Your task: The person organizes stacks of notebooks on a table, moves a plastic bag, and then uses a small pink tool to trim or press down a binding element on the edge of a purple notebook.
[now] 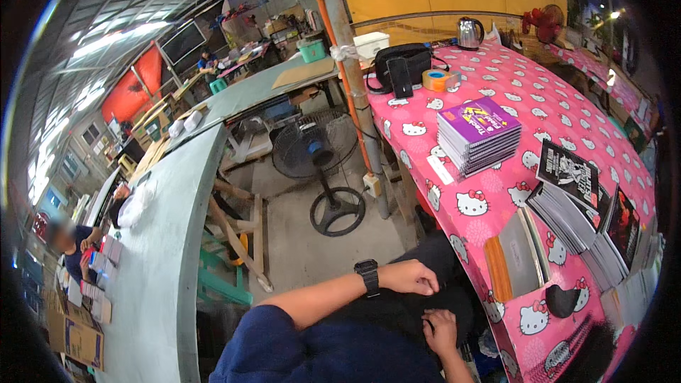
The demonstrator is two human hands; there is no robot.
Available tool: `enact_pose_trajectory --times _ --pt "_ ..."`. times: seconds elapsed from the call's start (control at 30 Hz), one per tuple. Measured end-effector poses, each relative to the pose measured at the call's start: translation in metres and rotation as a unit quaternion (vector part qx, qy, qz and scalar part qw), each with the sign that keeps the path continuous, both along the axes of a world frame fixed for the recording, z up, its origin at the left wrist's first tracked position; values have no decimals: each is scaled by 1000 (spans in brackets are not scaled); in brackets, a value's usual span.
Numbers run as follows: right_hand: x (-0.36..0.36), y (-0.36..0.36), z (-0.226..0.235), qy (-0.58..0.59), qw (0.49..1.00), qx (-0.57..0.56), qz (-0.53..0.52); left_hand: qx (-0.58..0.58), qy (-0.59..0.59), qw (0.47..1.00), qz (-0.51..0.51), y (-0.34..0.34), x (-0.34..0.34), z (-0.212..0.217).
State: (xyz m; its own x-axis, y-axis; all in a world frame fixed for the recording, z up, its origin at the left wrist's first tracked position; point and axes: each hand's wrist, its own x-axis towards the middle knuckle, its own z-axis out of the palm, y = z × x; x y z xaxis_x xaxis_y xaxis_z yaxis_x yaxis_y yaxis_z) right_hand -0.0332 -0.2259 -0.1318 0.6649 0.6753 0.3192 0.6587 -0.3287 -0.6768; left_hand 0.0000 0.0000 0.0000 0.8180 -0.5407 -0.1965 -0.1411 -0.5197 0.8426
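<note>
My left hand [411,276], with a black watch [367,278] on its wrist, hovers over my dark-clothed lap, its fingers loosely curled in and nothing visible in them. Lower down, my right hand [443,330] rests on my leg beside the table edge; its fingers are slightly bent and apart, holding nothing I can see. Nearest to both hands on the pink patterned table [472,203] lies a stack of cards or booklets [521,255] with a wood-coloured block [499,269] at its side. Farther along stands a neat pile of purple-covered spiral notebooks [479,135].
Black-covered booklets [567,174] lie fanned at the table's right. A tape roll [436,80], black bag [401,67] and kettle [469,33] sit at its far end. A standing fan [316,145] and a post [347,64] occupy the gap before a grey table [159,241]. Another person [76,248] handles booklets at left.
</note>
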Motion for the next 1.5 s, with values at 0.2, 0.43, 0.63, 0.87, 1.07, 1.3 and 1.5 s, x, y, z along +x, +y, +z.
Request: enact_pose_trajectory --times 0.2,0.43,0.63,0.87,1.07,1.3,1.5 --pt "5 -10 19 -5 994 -89 -56 -221 -78 962 -138 -31 43 145" --pt "25 -21 -16 170 979 -98 -53 -530 -229 744 -336 -77 84 222" --pt "52 -22 20 244 960 -56 -122 -603 -289 695 -264 -119 130 212" --pt "71 -17 57 284 957 -3 -54 -521 -213 761 -325 -108 139 242" --pt "74 3 86 195 979 55 -34 -377 -347 786 -347 -70 117 224" --pt "46 -37 175 46 956 188 -222 -212 -348 863 -300 -32 94 165" --pt "55 -72 174 -14 878 142 -457 -250 -119 960 32 -1 133 100"
